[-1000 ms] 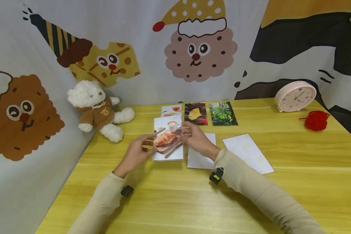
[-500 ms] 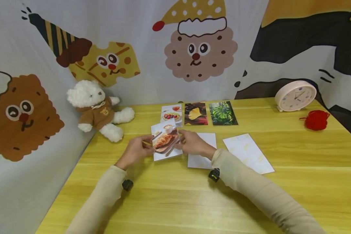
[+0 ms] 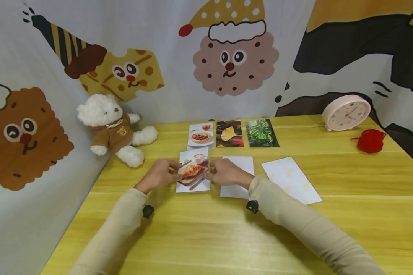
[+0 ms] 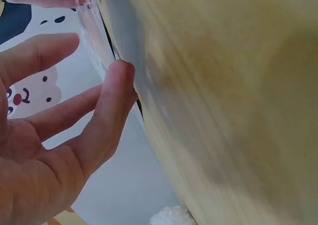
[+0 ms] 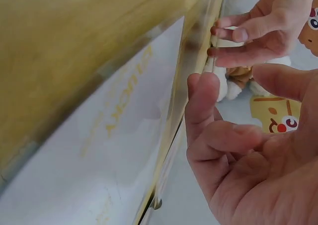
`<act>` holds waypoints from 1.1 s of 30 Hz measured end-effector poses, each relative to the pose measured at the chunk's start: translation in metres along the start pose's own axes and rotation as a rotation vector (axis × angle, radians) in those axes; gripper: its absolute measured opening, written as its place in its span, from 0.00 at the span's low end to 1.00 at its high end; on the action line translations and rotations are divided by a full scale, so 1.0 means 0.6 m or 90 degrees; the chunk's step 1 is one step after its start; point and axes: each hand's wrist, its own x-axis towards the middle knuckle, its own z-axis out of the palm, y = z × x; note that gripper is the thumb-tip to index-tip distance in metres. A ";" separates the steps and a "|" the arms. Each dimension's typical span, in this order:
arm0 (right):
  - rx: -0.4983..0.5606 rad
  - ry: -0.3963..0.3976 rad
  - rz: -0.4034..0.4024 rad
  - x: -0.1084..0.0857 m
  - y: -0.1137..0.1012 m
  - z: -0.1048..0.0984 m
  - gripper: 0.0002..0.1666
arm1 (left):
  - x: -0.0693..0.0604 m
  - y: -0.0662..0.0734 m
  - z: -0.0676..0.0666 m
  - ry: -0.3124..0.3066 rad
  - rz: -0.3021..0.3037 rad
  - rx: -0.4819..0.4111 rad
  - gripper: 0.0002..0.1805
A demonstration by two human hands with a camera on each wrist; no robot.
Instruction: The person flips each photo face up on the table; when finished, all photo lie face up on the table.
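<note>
A photo card (image 3: 192, 172) with a croissant and a coffee cup on it is low over the table, just in front of a fruit-tart card (image 3: 200, 135). At its left edge, the left hand (image 3: 158, 174) holds it with fingertips. From the opposite edge the right hand (image 3: 230, 172) grips it, partly over a white card (image 3: 239, 187) lying face down. The left thumb (image 4: 121, 76) meets the card's edge in the left wrist view. In the right wrist view the upper finger (image 5: 278, 81) stands apart from the card. Whether the card touches the table is hard to tell.
A ginkgo-leaf card (image 3: 230, 133) and a green-leaf card (image 3: 262, 133) lie along the back. Another face-down white card (image 3: 291, 180) lies tilted to the right. A teddy bear (image 3: 111, 130) sits back left; a clock (image 3: 346, 112) and red yarn (image 3: 370, 141) stand back right.
Both hands have brought the croissant card toward the body and lower, uncovering the fruit-tart card. Its tilt half a second ago has straightened out.
</note>
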 end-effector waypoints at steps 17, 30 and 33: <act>-0.010 -0.036 0.018 -0.002 -0.003 0.005 0.20 | 0.011 0.005 -0.004 -0.073 -0.002 0.053 0.22; -0.011 -0.042 0.029 -0.015 0.008 -0.011 0.27 | 0.010 0.014 -0.004 -0.066 -0.001 0.072 0.22; 0.012 -0.040 0.024 -0.029 0.023 -0.028 0.33 | 0.002 0.022 -0.002 -0.042 0.018 0.085 0.22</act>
